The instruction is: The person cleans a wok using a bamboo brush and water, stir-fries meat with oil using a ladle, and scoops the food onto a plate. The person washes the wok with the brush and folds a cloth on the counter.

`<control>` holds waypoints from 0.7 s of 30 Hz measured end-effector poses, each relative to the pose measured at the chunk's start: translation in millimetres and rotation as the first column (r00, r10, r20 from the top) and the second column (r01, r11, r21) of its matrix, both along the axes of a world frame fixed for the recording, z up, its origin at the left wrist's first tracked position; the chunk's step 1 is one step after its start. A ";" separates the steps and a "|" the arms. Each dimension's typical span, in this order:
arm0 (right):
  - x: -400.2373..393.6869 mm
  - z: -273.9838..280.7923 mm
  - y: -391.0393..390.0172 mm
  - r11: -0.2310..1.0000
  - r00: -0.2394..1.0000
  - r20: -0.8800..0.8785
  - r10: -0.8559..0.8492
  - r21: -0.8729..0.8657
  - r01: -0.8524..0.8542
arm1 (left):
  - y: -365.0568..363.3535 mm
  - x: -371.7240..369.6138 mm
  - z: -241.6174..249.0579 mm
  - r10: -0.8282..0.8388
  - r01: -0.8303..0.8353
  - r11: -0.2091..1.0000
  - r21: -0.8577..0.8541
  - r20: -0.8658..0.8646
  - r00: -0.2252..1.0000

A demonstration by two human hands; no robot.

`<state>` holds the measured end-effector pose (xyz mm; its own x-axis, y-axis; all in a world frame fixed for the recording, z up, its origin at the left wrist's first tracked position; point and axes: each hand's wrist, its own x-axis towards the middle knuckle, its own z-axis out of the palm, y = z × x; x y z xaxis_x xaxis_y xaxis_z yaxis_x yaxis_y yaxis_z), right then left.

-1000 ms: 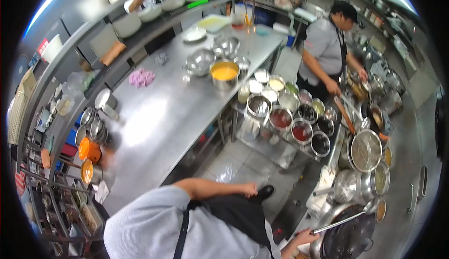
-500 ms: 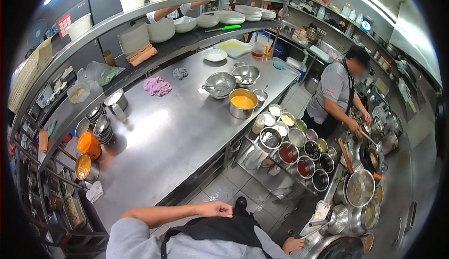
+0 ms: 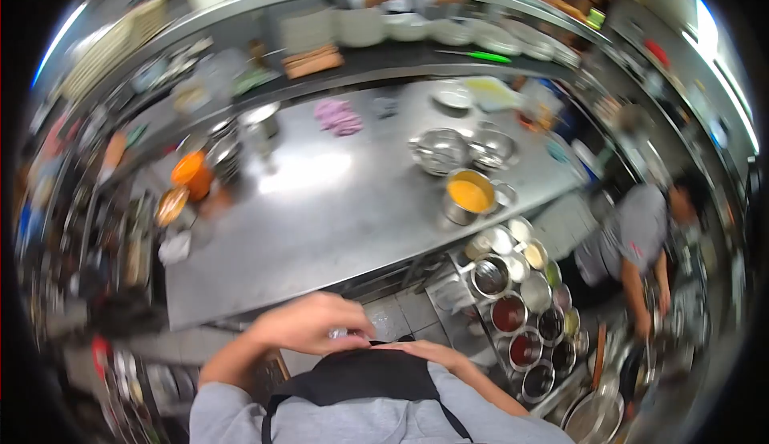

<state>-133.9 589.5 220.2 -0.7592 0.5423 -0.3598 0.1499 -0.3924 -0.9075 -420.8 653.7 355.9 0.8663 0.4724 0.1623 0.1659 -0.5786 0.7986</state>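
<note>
My left hand (image 3: 312, 321) is in front of my chest, its fingers curled. A small pale, shiny spot shows under the fingers, but blur keeps me from making out what it is. My right hand (image 3: 420, 351) reaches in from the right, palm down, its fingers stretched out along the front of my black apron (image 3: 360, 378). The fingertips of both hands come close together there. Beyond them stretches a steel worktable (image 3: 320, 228), where a pot of orange liquid (image 3: 471, 195) stands by the right edge.
Steel bowls (image 3: 442, 152) and a folded purple cloth (image 3: 338, 117) lie on the table. An orange container (image 3: 192, 175) stands at its left end. Sauce pots (image 3: 509, 313) crowd a low rack on the right, near a co-worker (image 3: 629, 236) at the stove. Stacked plates (image 3: 360, 29) line the shelf.
My view has swung left. My right hand has left the handle by the stove and come to the apron front beside my left hand, which has risen a little.
</note>
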 end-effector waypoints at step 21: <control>60.2 311.0 105.4 -0.573 0.707 -0.304 0.638 0.425 0.700 | -291.4 115.2 205.0 0.715 -0.151 -0.344 0.927 0.362 0.598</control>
<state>-73.7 694.9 531.2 -0.1922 -0.6104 0.7684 -0.2568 0.7870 0.5609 -305.7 362.3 560.8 0.5748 0.3580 0.7358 0.8149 -0.1690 -0.5544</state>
